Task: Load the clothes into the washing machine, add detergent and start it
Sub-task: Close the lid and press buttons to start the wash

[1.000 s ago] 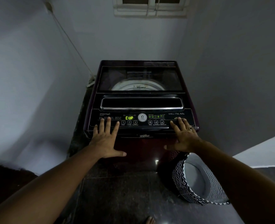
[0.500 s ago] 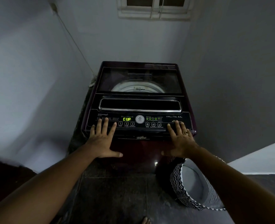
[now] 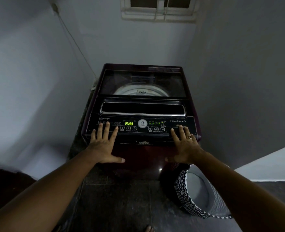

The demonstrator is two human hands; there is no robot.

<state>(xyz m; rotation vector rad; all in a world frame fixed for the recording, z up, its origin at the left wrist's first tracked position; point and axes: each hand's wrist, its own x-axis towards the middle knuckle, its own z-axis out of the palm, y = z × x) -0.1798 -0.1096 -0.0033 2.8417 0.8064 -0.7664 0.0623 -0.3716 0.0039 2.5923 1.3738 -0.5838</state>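
A dark maroon top-loading washing machine (image 3: 141,104) stands in the corner with its glass lid down; the white drum rim shows through the glass. Its control panel (image 3: 141,125) glows with a green display reading "Add". My left hand (image 3: 103,144) lies flat with fingers spread on the panel's left front edge, holding nothing. My right hand (image 3: 184,144), wearing a ring, rests the same way on the right front edge, fingers apart. No clothes or detergent are visible.
A black-and-white zigzag laundry basket (image 3: 197,196) stands on the dark tiled floor to the right of the machine, its grey inside showing. Walls close in on both sides. A small window (image 3: 158,9) sits high on the back wall. A cord (image 3: 74,42) runs down the left wall.
The display changed from "CUP" to "Add". Both hands stayed on the panel's front edge; the view drew back slightly.
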